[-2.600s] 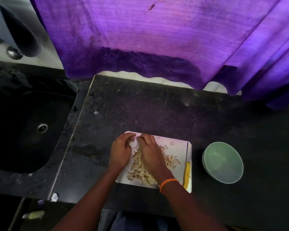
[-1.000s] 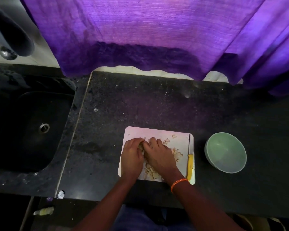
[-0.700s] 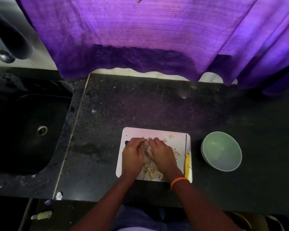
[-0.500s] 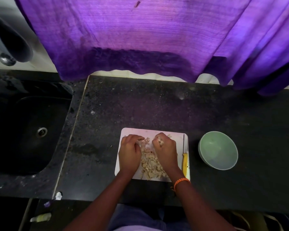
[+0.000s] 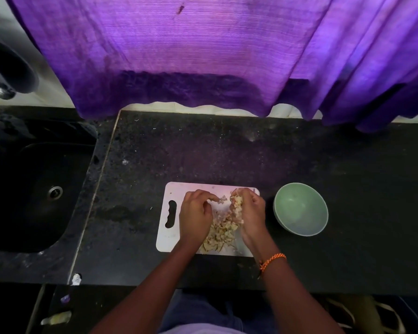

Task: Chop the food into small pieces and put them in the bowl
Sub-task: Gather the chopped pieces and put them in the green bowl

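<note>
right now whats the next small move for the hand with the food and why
Probably carry the right hand rightward over the green bowl and let go. It already holds a clump of chopped pieces lifted off the cutting board, and the bowl beside the board looks empty.

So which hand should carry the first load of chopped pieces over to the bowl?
Right. The right hand already cups a clump of chopped pieces and sits on the side of the green bowl. The left hand is farther off, its fingers on the white board.
</note>
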The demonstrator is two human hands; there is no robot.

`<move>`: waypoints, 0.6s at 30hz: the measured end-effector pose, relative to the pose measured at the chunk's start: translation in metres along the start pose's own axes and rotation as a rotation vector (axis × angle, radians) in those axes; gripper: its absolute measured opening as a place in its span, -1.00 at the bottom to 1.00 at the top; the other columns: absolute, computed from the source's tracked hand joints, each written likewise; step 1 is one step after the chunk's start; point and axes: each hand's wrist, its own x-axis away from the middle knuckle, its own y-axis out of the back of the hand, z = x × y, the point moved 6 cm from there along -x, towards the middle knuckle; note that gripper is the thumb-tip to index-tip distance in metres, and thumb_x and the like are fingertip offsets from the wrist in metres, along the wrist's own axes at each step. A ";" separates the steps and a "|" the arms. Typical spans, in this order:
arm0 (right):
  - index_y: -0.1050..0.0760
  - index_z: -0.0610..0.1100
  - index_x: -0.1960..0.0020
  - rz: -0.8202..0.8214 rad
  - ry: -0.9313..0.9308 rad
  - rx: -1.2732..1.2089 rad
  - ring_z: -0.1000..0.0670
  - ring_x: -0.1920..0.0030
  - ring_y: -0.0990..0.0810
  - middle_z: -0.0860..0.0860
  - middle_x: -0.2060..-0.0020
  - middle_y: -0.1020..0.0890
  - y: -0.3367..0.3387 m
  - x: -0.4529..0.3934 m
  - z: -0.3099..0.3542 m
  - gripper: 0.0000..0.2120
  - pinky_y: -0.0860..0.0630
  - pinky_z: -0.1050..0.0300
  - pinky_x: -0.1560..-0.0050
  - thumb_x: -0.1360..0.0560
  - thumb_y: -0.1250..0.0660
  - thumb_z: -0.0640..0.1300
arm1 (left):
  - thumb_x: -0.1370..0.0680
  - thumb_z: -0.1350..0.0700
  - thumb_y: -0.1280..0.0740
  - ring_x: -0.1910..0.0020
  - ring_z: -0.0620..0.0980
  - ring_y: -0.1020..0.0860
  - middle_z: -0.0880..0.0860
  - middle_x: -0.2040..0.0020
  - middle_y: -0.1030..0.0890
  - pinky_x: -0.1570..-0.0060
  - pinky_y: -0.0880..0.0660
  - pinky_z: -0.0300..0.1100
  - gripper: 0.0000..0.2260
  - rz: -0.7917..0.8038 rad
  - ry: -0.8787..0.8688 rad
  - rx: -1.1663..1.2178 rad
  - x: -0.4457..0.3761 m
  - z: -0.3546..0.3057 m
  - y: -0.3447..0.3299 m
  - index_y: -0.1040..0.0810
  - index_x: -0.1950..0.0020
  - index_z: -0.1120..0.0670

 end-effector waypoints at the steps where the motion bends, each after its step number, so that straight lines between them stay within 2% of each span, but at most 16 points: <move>1: -0.64 -0.27 0.08 -0.002 0.000 -0.022 -0.10 0.25 -0.65 -0.17 0.25 -0.66 0.002 0.001 0.003 -0.77 -0.58 0.00 0.20 -0.58 -0.33 -0.13 | -0.53 0.37 -0.31 -0.17 -0.17 -0.48 -0.24 -0.07 -0.65 0.00 -0.49 -0.27 -0.61 0.008 -0.002 -0.001 0.000 -0.001 -0.001 -0.71 -0.03 -0.12; 4: -0.66 -0.21 0.10 -0.015 0.044 -0.075 0.01 0.39 -0.53 -0.08 0.34 -0.60 0.018 0.000 0.018 -0.81 -0.45 0.17 0.40 -0.58 -0.34 -0.13 | -0.54 0.36 -0.31 -0.16 -0.17 -0.48 -0.23 -0.07 -0.66 0.04 -0.48 -0.27 -0.62 0.014 -0.005 -0.007 0.002 -0.010 -0.007 -0.71 -0.02 -0.11; 7: -0.64 -0.15 0.18 -0.054 0.085 -0.099 0.02 0.43 -0.43 -0.05 0.38 -0.53 0.037 -0.006 0.033 -0.80 -0.32 0.21 0.46 -0.58 -0.34 -0.14 | -0.56 0.36 -0.33 -0.16 -0.17 -0.48 -0.20 -0.08 -0.67 0.00 -0.49 -0.26 -0.65 0.017 -0.003 0.000 0.001 -0.018 -0.014 -0.73 -0.02 -0.08; 9: -0.64 -0.12 0.21 -0.099 0.101 -0.101 0.00 0.40 -0.46 -0.05 0.38 -0.53 0.054 -0.011 0.043 -0.80 -0.34 0.19 0.43 -0.57 -0.35 -0.13 | -0.57 0.35 -0.34 -0.17 -0.17 -0.49 -0.19 -0.08 -0.67 -0.01 -0.50 -0.25 -0.65 0.022 0.006 0.006 -0.001 -0.021 -0.018 -0.74 -0.01 -0.09; 12: -0.64 -0.08 0.19 -0.222 0.090 -0.062 0.04 0.34 -0.56 -0.01 0.33 -0.61 0.088 -0.017 0.052 -0.80 -0.45 0.20 0.41 -0.58 -0.36 -0.08 | -0.60 0.34 -0.34 -0.16 -0.16 -0.51 -0.16 -0.08 -0.69 -0.03 -0.45 -0.35 -0.67 0.025 0.002 0.015 -0.004 -0.027 -0.022 -0.74 -0.02 -0.08; 14: -0.63 -0.06 0.17 -0.374 0.081 -0.005 0.04 0.25 -0.65 0.04 0.30 -0.68 0.113 -0.023 0.051 -0.79 -0.56 0.15 0.26 -0.60 -0.35 -0.03 | -0.62 0.33 -0.34 -0.15 -0.16 -0.53 -0.15 -0.09 -0.70 -0.05 -0.44 -0.38 -0.69 0.031 0.006 0.021 -0.005 -0.029 -0.025 -0.75 -0.03 -0.07; 16: -0.65 -0.08 0.11 -0.497 0.072 0.101 -0.03 0.16 -0.69 0.00 0.23 -0.71 0.134 -0.029 0.047 -0.79 -0.59 0.07 0.16 -0.60 -0.35 0.01 | -0.63 0.32 -0.34 -0.16 -0.16 -0.53 -0.15 -0.10 -0.70 -0.05 -0.41 -0.41 -0.70 0.035 0.017 0.018 -0.006 -0.030 -0.027 -0.75 -0.04 -0.06; 18: -0.64 -0.14 0.10 -0.517 0.082 0.220 -0.13 0.18 -0.67 -0.05 0.26 -0.68 0.145 -0.037 0.046 -0.76 -0.57 0.02 0.20 -0.58 -0.33 0.00 | -0.64 0.32 -0.34 -0.15 -0.15 -0.54 -0.14 -0.09 -0.71 -0.05 -0.40 -0.41 -0.70 0.033 0.016 0.020 -0.006 -0.030 -0.028 -0.75 -0.04 -0.06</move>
